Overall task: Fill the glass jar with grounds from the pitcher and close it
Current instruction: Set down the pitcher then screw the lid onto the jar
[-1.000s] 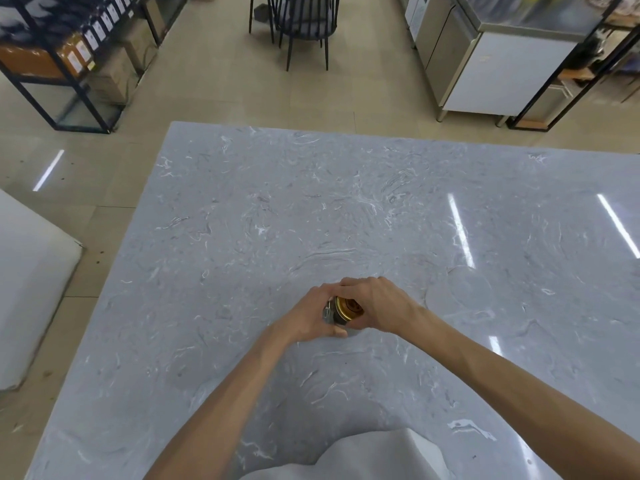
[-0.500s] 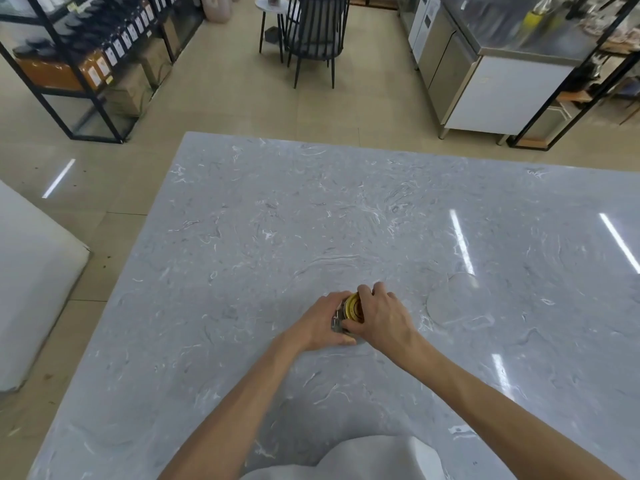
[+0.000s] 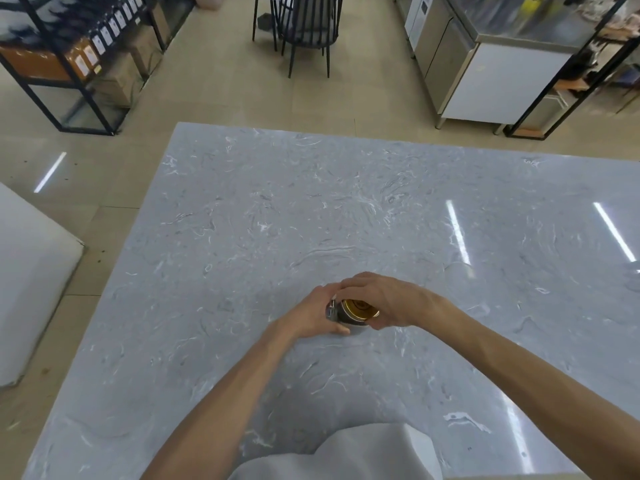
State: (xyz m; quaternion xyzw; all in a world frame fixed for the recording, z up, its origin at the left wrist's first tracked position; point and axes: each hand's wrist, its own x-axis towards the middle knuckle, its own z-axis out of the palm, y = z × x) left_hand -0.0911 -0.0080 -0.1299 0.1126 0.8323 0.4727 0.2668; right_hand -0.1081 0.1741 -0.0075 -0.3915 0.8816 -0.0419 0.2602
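The left hand [image 3: 313, 315] wraps the glass jar [image 3: 346, 322] so it stays put on the table [image 3: 311, 209]; the right hand [image 3: 384, 299] pinches the gold lid [image 3: 360, 308] to close it

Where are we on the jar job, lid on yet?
Looks like the closing step. Done: the gold lid sits on top of the glass jar, which stands on the grey table; no pitcher in view, and I can't see the fill level. In hand: left hand steadies the jar, right hand grips the lid. Left: finish tightening, then let go.
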